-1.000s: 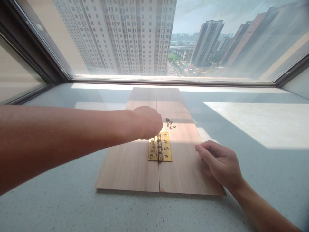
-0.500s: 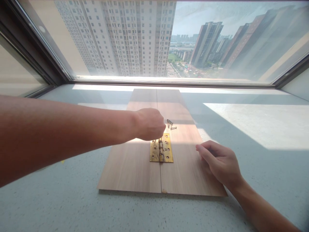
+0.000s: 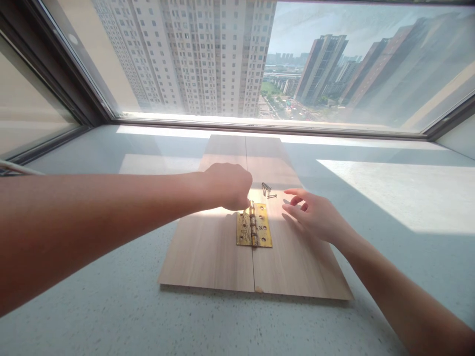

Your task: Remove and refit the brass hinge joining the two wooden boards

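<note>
A brass-coloured hinge lies flat across the seam between two light wooden boards, the left board and the right board. My left hand is closed over the hinge's upper left corner. Its fingertips are hidden, so I cannot see what they hold. On the right board, just beyond the hinge, is a small heap of several screws. To the right of those screws hovers my right hand, thumb and fingers apart, with nothing between them.
Both boards rest on a pale speckled sill. Behind them runs a window with a dark frame on the left. Sunlit patches and shadow cross the sill and boards.
My right hand has moved left and away from me, from the right board's edge toward the screws, and its fingers have spread. My left hand stays closed at the hinge.
</note>
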A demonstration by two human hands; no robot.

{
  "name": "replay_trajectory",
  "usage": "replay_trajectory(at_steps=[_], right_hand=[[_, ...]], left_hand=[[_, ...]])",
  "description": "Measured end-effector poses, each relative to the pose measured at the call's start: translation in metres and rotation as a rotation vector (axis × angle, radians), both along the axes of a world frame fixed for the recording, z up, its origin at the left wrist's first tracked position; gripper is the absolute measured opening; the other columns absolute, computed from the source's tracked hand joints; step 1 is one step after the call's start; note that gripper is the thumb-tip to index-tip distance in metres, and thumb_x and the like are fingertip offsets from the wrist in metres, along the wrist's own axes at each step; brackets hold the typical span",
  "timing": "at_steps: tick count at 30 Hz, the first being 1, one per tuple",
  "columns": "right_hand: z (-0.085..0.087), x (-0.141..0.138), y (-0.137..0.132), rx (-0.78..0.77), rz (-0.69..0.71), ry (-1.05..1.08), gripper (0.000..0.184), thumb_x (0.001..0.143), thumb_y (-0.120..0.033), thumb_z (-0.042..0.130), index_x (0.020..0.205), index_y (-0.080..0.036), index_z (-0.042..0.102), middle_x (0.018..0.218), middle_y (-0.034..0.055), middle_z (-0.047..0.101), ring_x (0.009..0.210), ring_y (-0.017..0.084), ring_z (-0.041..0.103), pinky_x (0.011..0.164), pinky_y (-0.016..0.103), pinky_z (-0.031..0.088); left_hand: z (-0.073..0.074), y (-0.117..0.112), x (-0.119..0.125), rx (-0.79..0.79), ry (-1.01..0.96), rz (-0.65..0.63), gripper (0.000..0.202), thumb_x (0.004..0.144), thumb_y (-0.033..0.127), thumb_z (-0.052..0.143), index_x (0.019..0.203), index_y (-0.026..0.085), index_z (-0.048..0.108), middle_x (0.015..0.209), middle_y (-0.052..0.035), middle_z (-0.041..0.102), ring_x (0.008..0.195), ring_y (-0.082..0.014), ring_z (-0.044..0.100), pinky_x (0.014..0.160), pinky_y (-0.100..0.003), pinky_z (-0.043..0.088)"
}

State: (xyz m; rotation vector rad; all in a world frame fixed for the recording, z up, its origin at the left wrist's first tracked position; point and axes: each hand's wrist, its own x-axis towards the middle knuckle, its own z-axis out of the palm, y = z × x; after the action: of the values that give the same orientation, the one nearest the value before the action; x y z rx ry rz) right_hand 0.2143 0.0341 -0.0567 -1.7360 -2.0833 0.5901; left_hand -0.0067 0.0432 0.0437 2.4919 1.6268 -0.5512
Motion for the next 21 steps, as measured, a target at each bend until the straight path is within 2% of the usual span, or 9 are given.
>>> replay_trajectory(at_steps=[2, 4, 7, 10, 12, 14, 16, 18, 21], right_hand=[[0.001, -0.008, 0.016, 0.011, 0.033, -0.059, 0.041, 0.082, -0.044, 0.052, 0.117, -0.024, 0.061, 0.088, 0.0016, 0.068, 0.062, 0.015, 0.059, 0.059, 0.03, 0.044], [0.0, -0.014, 0.028, 0.02, 0.057, -0.081, 0.029, 0.08, -0.041, 0.054, 0.098, -0.024, 0.068, 0.086, 0.0012, 0.067, 0.064, 0.014, 0.058, 0.059, 0.029, 0.042], [0.002, -0.014, 0.034, 0.018, 0.08, -0.079, 0.019, 0.077, -0.038, 0.056, 0.074, -0.022, 0.066, 0.08, 0.0007, 0.067, 0.065, 0.014, 0.056, 0.058, 0.027, 0.04], [0.013, -0.013, 0.025, -0.073, 0.139, -0.026, 0.018, 0.078, -0.036, 0.055, 0.073, -0.021, 0.064, 0.065, -0.0011, 0.064, 0.056, 0.013, 0.055, 0.054, 0.026, 0.04], [0.025, -0.016, 0.014, -0.145, 0.212, 0.092, 0.014, 0.077, -0.033, 0.056, 0.074, -0.02, 0.063, 0.06, -0.0021, 0.062, 0.055, 0.013, 0.056, 0.053, 0.025, 0.04], [0.035, -0.025, 0.003, -0.094, 0.258, 0.196, 0.009, 0.075, -0.028, 0.058, 0.073, -0.02, 0.06, 0.059, -0.0028, 0.061, 0.056, 0.012, 0.055, 0.05, 0.023, 0.038], [0.04, -0.037, -0.005, -0.04, 0.312, 0.236, 0.005, 0.073, -0.024, 0.059, 0.07, -0.02, 0.059, 0.059, -0.0037, 0.058, 0.054, 0.01, 0.052, 0.048, 0.022, 0.035], [0.04, -0.051, -0.01, 0.009, 0.352, 0.22, 0.003, 0.073, -0.02, 0.058, 0.07, -0.02, 0.059, 0.059, -0.0037, 0.058, 0.053, 0.01, 0.051, 0.048, 0.022, 0.034], [0.033, -0.067, -0.009, 0.069, 0.386, 0.175, 0.007, 0.072, -0.016, 0.056, 0.068, -0.019, 0.06, 0.063, -0.0028, 0.061, 0.055, 0.009, 0.053, 0.051, 0.022, 0.037]], left_hand=[[-0.002, 0.0, 0.001, 0.012, 0.011, 0.002, 0.03, 0.073, 0.042, 0.055, 0.08, 0.017, 0.07, 0.075, -0.011, 0.065, 0.068, -0.0232, 0.061, 0.057, -0.032, 0.046], [-0.004, 0.001, 0.002, 0.033, 0.009, 0.003, 0.029, 0.072, 0.043, 0.057, 0.079, 0.018, 0.07, 0.076, -0.0102, 0.066, 0.072, -0.0225, 0.061, 0.063, -0.031, 0.047], [-0.007, 0.005, 0.003, 0.06, 0.0, -0.009, 0.029, 0.071, 0.044, 0.06, 0.08, 0.019, 0.071, 0.076, -0.0096, 0.066, 0.075, -0.0218, 0.061, 0.067, -0.03, 0.047], [-0.008, 0.009, 0.004, 0.071, -0.013, -0.029, 0.03, 0.071, 0.044, 0.059, 0.081, 0.019, 0.071, 0.076, -0.0097, 0.066, 0.073, -0.0217, 0.061, 0.065, -0.03, 0.047], [-0.007, 0.009, 0.004, 0.077, -0.011, -0.029, 0.031, 0.071, 0.044, 0.058, 0.081, 0.018, 0.07, 0.075, -0.0094, 0.066, 0.07, -0.0214, 0.061, 0.062, -0.03, 0.046], [-0.004, 0.006, 0.002, 0.084, -0.003, -0.015, 0.03, 0.07, 0.044, 0.057, 0.079, 0.018, 0.069, 0.071, -0.0086, 0.065, 0.066, -0.0207, 0.06, 0.057, -0.03, 0.045], [-0.002, -0.001, -0.005, 0.107, -0.021, 0.031, 0.026, 0.069, 0.041, 0.058, 0.073, 0.018, 0.066, 0.067, -0.0073, 0.063, 0.061, -0.0194, 0.058, 0.054, -0.029, 0.041], [-0.004, -0.011, -0.018, 0.177, -0.111, 0.13, 0.02, 0.068, 0.037, 0.056, 0.066, 0.018, 0.061, 0.064, -0.0056, 0.061, 0.056, -0.0172, 0.055, 0.05, -0.028, 0.037], [-0.025, -0.03, -0.044, 0.318, -0.411, 0.323, 0.028, 0.075, 0.04, 0.048, 0.057, 0.019, 0.05, 0.057, -0.0016, 0.055, 0.054, -0.0146, 0.048, 0.049, -0.027, 0.032]])
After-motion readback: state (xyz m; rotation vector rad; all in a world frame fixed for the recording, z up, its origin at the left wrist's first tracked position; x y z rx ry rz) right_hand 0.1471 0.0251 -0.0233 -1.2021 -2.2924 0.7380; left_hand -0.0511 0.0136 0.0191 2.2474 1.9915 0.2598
